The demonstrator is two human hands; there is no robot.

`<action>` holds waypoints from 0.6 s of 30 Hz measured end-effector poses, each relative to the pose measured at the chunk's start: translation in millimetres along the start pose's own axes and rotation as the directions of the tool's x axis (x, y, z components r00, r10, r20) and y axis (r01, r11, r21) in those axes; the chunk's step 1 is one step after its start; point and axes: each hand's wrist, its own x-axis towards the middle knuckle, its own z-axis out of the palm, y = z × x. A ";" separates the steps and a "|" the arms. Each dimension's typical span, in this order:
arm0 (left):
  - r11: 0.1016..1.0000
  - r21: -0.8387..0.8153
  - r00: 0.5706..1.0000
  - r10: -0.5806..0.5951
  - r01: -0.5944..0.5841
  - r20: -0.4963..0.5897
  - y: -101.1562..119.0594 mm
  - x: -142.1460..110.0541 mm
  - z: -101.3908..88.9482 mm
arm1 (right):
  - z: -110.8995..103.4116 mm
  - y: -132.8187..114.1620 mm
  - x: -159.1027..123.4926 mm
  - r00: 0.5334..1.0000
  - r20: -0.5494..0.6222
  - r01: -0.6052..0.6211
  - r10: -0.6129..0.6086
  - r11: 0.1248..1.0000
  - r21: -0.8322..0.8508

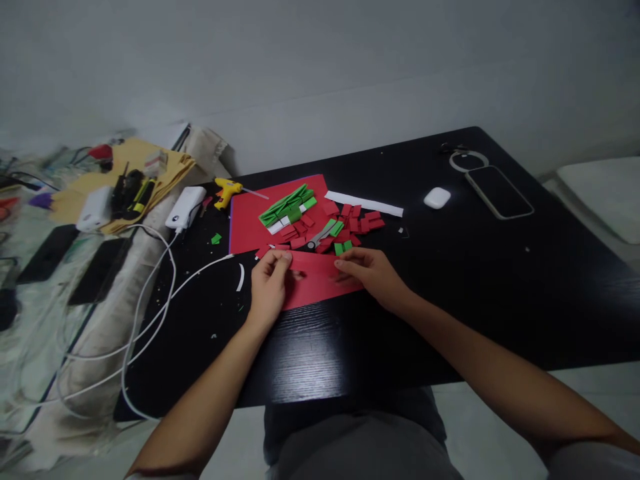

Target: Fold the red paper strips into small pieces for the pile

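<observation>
A sheet of red paper [320, 283] is held between my two hands over the near part of the black table. My left hand [270, 280] pinches its left edge between thumb and fingers. On the right side, my right hand [373, 270] pinches the sheet near its upper right corner. Just beyond it lie scissors [323, 235], partly covered, among many small folded red paper pieces [353, 217] and a few green ones [336, 229]. Behind these, a bundle of folded green paper strips [287, 207] rests on a larger red sheet [245, 227].
A yellow glue gun [227, 191] and a white power bank [185, 208] with a looping white cable [173, 280] are at the left. A white paper strip [365, 203] lies behind the pieces. Rightward are a white earbud case [437, 197] and a phone [500, 191].
</observation>
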 end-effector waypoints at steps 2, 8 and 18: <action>1.000 0.003 1.000 0.018 -0.018 -0.008 1.6 1.1 -0.9 | 1.5 0.4 -0.8 0.998 0.054 -0.042 0.043 0.999 -0.017; 1.000 0.006 0.999 0.029 -0.029 -0.017 5.0 2.0 -0.8 | 2.8 4.2 0.8 0.993 0.088 -0.084 0.084 0.996 -0.003; 0.999 0.042 0.999 -0.024 0.022 0.044 5.5 -0.6 1.4 | 2.8 9.1 -3.7 0.918 0.347 -0.180 0.192 0.981 -0.067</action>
